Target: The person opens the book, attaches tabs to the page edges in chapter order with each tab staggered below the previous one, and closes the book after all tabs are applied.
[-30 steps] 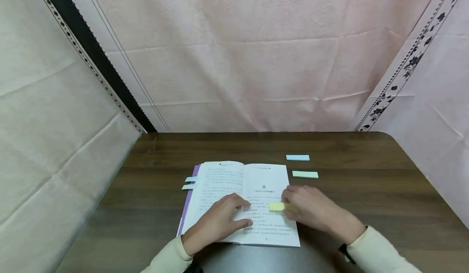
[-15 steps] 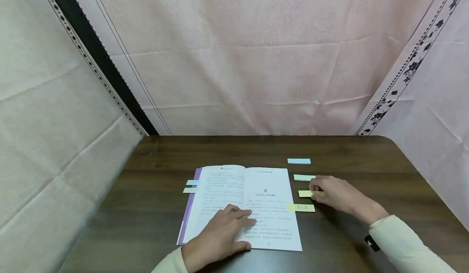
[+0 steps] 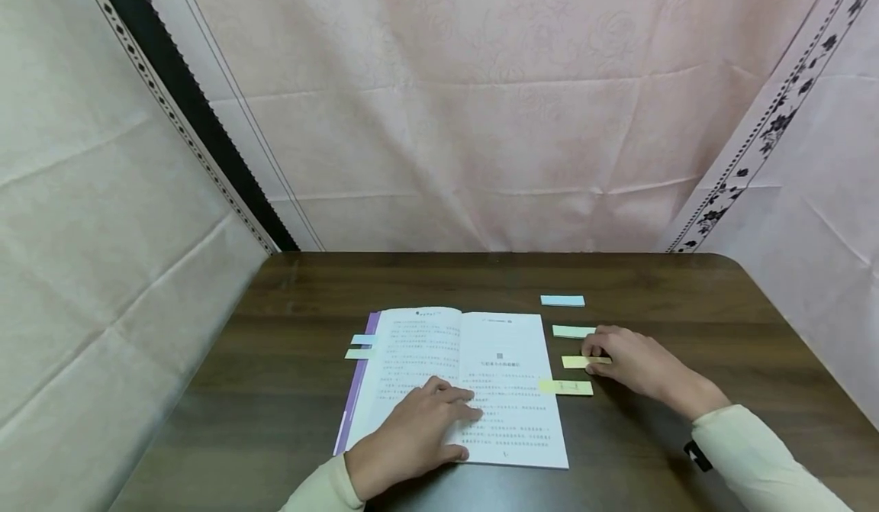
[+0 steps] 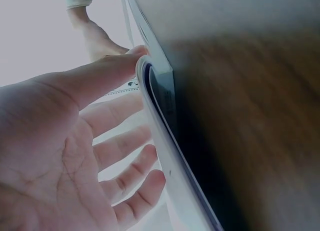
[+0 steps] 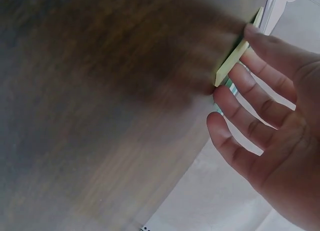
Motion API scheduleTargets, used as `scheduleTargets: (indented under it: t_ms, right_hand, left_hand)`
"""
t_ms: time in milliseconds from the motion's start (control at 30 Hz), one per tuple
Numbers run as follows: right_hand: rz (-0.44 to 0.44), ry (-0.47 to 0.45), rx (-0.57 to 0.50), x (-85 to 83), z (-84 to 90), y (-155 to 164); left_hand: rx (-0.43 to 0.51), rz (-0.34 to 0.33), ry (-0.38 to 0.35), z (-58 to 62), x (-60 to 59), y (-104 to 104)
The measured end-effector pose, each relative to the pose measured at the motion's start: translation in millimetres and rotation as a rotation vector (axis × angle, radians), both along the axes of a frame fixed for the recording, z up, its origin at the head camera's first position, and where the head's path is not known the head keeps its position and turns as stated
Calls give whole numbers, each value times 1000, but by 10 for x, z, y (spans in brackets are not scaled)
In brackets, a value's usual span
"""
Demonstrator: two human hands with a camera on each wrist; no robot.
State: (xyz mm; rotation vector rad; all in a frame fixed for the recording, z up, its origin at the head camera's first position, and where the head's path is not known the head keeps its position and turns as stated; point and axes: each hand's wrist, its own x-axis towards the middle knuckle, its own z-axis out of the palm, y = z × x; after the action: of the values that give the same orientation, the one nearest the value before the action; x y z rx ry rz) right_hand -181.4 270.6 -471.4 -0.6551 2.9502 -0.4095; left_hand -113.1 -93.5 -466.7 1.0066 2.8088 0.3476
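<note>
An open book [image 3: 481, 359] lies on the dark wooden table [image 3: 288, 390]. My left hand [image 3: 449, 413] rests flat on its lower pages, fingers straight; the left wrist view shows that hand [image 4: 135, 121] against the page edges [image 4: 160, 116]. A yellow sticky note [image 3: 567, 388] juts out from the right page's edge. My right hand [image 3: 596, 359] lies on the table right of the book, its straight fingertips touching a yellow sticky pad [image 3: 575, 362]. The right wrist view shows the right hand [image 5: 240, 91] touching the yellow pad [image 5: 235, 61] at both ends.
A green pad [image 3: 571, 331] and a blue pad [image 3: 562, 300] lie beyond the yellow one. Blue [image 3: 362, 339] and green [image 3: 357, 353] tabs stick out at the book's left side. Pink cloth walls [image 3: 467, 115] close in the table.
My right hand moved from the book's right page out to the table with the yellow pad, leaving a yellow note on the page edge. The left hand stayed put.
</note>
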Motion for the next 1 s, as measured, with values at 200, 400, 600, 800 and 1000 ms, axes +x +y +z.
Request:
scheduleTargets:
  t_ms: [200,400,600,800,1000]
  right_hand:
    - [-3,1,-12,-1,-28,-4]
    - [7,13,-24,-19,-51,4]
    - [-10,1,-38,-22,-54,8]
    - [-14,-14,-33,-20,-53,6]
    - [-17,-50,-54,-15,-15,16]
  left_hand:
    - [-9,5,-7,2,5,-2]
    - [-6,0,-9,5,-5,-7]
    - [-4,-8,-1,-6,-7,-5]
    - [-2,-12,4,-6,-6,0]
    - [-4,-8,8,-16,0,5]
